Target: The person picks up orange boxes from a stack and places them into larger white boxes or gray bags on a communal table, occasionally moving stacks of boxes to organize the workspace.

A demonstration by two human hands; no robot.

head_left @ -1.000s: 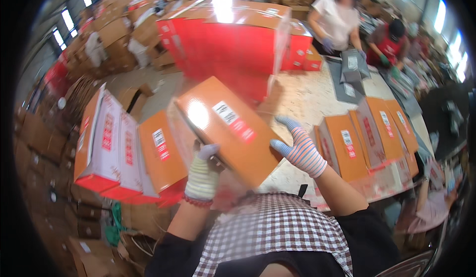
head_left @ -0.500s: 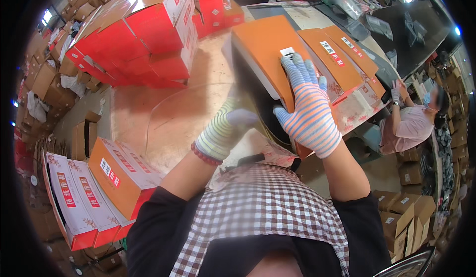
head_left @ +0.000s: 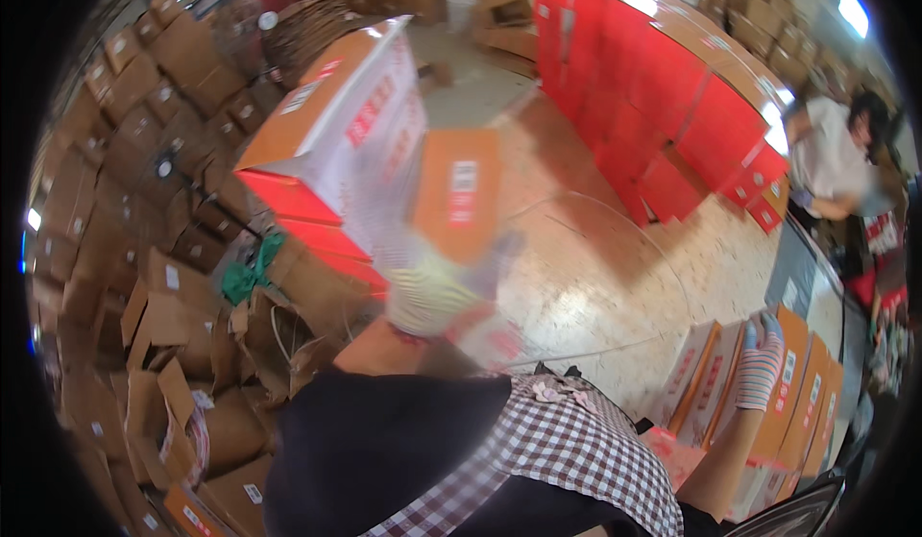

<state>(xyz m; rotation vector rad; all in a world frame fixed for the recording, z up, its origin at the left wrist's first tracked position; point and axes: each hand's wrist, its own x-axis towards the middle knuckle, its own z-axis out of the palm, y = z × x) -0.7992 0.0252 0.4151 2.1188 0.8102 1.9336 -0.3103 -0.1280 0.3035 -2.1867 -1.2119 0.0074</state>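
My left hand (head_left: pixel 425 294), in a pale knit glove, holds a flat orange box (head_left: pixel 457 194) with a white label from below; both are blurred by motion. The box is beside a stack of orange, white and red boxes (head_left: pixel 331 119) on my left. My right hand (head_left: pixel 761 365), in a striped glove, rests with fingers spread on the top edge of a row of upright orange boxes (head_left: pixel 800 383) at the lower right. I wear a checked apron (head_left: pixel 576 451).
A tall stack of red cartons (head_left: pixel 672 85) stands at the back right on the pale tiled floor (head_left: pixel 595 278). Piles of flattened brown cardboard (head_left: pixel 154 201) fill the left side. Another person in a white top (head_left: pixel 831 153) works at the far right.
I have turned left. The orange box went from the right side over to the stack on my left. My right hand let go of it and now rests on the upright row.
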